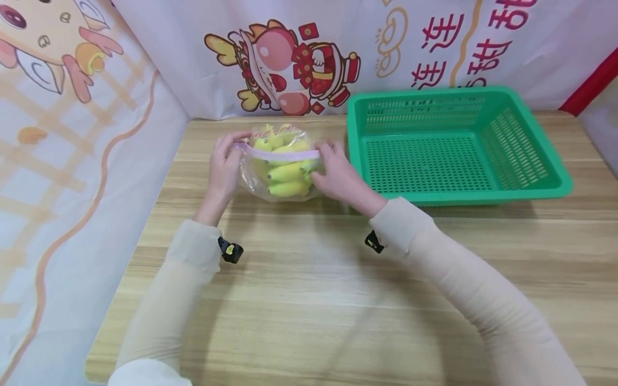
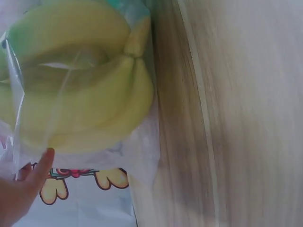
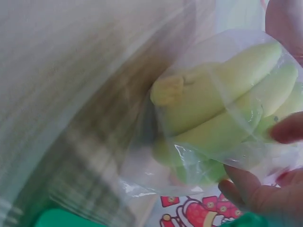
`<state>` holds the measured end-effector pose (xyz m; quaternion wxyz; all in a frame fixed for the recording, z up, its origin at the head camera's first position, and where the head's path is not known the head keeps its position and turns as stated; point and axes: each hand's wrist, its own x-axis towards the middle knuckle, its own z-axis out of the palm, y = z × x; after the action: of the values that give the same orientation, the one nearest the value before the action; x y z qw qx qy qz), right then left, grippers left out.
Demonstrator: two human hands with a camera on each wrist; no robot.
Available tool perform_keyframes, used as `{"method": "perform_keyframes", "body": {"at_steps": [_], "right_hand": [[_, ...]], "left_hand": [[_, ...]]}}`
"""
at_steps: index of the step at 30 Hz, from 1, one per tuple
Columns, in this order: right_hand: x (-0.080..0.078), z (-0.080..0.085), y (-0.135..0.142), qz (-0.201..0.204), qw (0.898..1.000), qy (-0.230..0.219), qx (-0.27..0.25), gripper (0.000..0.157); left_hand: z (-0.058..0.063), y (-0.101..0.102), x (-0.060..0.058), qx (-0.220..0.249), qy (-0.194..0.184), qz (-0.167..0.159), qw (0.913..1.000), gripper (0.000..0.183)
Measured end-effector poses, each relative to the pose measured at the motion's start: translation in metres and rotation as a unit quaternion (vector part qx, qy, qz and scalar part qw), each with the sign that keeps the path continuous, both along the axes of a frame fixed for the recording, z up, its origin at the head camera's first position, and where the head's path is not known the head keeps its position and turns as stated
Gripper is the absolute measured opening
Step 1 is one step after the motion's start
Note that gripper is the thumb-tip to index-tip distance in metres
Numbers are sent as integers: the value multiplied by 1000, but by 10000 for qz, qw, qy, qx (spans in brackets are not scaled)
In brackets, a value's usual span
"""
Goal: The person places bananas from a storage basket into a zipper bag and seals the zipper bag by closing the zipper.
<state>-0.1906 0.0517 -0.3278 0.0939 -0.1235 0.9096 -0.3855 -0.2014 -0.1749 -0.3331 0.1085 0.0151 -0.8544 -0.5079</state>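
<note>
A clear zip-top plastic bag (image 1: 248, 174) full of yellow bananas (image 1: 287, 172) is near the back of the table, its pale pinkish strip (image 1: 282, 156) running across the top. My left hand (image 1: 226, 166) pinches the strip's left end. At the other end, my right hand (image 1: 335, 170) grips the bag's edge between thumb and fingers. In the left wrist view the bananas (image 2: 80, 104) show through the plastic, with a fingertip beside them. The right wrist view shows the bag (image 3: 189, 156) from its other side, bananas with green tints inside.
A green plastic basket (image 1: 458, 197) with perforated walls stands just right of my right hand. Behind the bag hangs a white printed cloth (image 1: 193, 48) with a cartoon figure. Another printed cloth (image 1: 159, 123) borders the wooden table (image 1: 299, 289) on the left.
</note>
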Motion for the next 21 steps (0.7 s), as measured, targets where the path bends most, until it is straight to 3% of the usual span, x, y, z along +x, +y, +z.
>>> {"method": "perform_keyframes", "body": {"at_steps": [4, 9, 16, 21], "right_hand": [[1, -2, 0, -143, 9989, -77, -437, 55], [1, -3, -1, -225, 9966, -106, -792, 51], [4, -2, -7, -542, 9935, -503, -868, 66], [4, -3, -8, -830, 9897, -806, -839, 86]], "left_hand": [[-1, 1, -1, -28, -226, 243, 9994, 45], [2, 3, -2, -512, -800, 329, 9949, 55], [10, -1, -1, -525, -1385, -133, 9889, 72], [13, -10, 2, -511, -1764, -584, 9812, 91]]}}
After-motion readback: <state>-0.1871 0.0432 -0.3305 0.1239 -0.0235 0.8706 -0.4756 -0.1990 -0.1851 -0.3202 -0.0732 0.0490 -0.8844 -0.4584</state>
